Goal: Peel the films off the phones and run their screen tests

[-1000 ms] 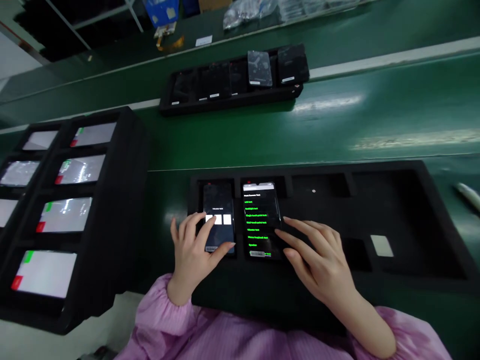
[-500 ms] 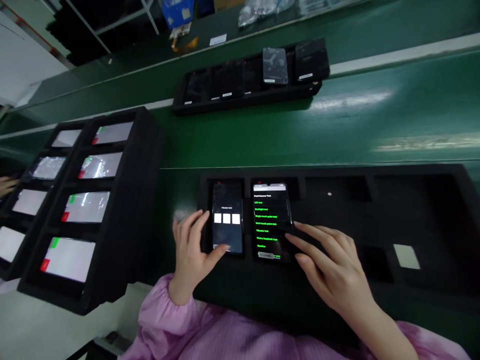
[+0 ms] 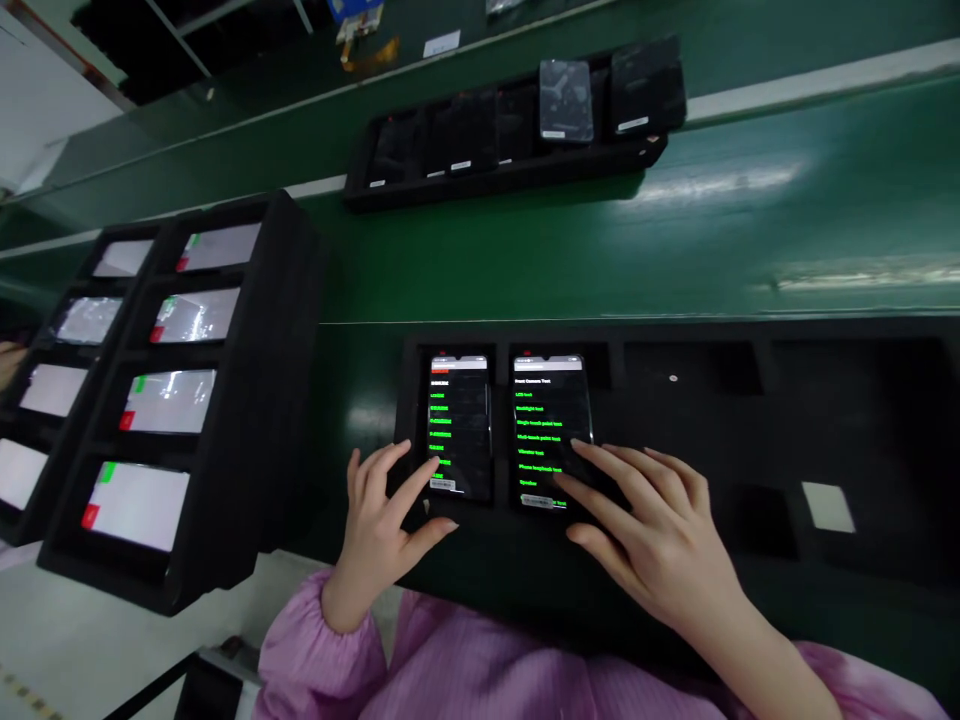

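Two smartphones lie face up in neighbouring slots of a black foam tray (image 3: 675, 450) in front of me. The left smartphone (image 3: 469, 430) shows a list in mostly green lines, with one red line at the top. My left hand (image 3: 386, 515) is spread at its lower left edge, the index fingertip at the screen. On the right smartphone (image 3: 540, 410) a green test list stands under a white heading. My right hand (image 3: 652, 510) reaches over its lower right part with fingers apart, fingertips at the screen. Neither hand holds anything.
At left stand stacked black trays (image 3: 255, 360) of phones with lit white screens. Another black tray (image 3: 525, 165) with dark phones lies across the green bench (image 3: 450, 260). A pale square (image 3: 828, 507) sits in my tray's right part. Another person's hand (image 3: 9, 362) shows at the far left.
The left phone's screen went from a vibrator test page with three white squares to the list. My left index finger moved onto that screen. My right fingers shifted left over the right phone.
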A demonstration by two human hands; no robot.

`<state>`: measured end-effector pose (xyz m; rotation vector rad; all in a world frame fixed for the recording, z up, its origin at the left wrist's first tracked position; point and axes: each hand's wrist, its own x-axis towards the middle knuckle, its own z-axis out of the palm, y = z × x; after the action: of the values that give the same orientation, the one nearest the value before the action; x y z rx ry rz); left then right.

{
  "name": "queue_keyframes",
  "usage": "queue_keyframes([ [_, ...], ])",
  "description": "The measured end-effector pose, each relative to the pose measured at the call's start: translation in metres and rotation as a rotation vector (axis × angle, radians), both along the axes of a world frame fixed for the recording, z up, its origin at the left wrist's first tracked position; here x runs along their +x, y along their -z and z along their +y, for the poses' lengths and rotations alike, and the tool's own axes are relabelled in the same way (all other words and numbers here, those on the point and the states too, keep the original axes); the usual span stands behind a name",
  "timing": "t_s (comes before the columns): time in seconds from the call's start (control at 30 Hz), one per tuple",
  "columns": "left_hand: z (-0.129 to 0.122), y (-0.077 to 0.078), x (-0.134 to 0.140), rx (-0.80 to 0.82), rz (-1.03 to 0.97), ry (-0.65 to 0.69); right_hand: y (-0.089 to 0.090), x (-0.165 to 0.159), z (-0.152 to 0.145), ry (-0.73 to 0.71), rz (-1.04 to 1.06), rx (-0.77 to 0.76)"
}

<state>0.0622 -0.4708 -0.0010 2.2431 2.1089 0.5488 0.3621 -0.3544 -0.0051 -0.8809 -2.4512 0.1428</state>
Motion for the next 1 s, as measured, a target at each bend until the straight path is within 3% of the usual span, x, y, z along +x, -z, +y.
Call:
queue_keyframes([
  [0.17, 0.006, 0.0, -0.001, 0.04, -0.006, 0.03, 0.002, -0.006, 0.0, 0.196, -0.077, -0.001],
  [0.37, -0.003, 0.005, -0.005, 0.025, -0.015, -0.03, -0.001, -0.004, 0.0, 0.083, 0.0, 0.008],
  [0.6, -0.004, 0.005, -0.001, 0.02, -0.021, -0.061, 0.0, 0.001, 0.0, 0.044, 0.107, 0.025],
  [1.0, -0.008, 0.0, 0.003, -0.002, 0.02, -0.04, 0.0, 0.002, 0.001, 0.024, 0.101, 0.04],
])
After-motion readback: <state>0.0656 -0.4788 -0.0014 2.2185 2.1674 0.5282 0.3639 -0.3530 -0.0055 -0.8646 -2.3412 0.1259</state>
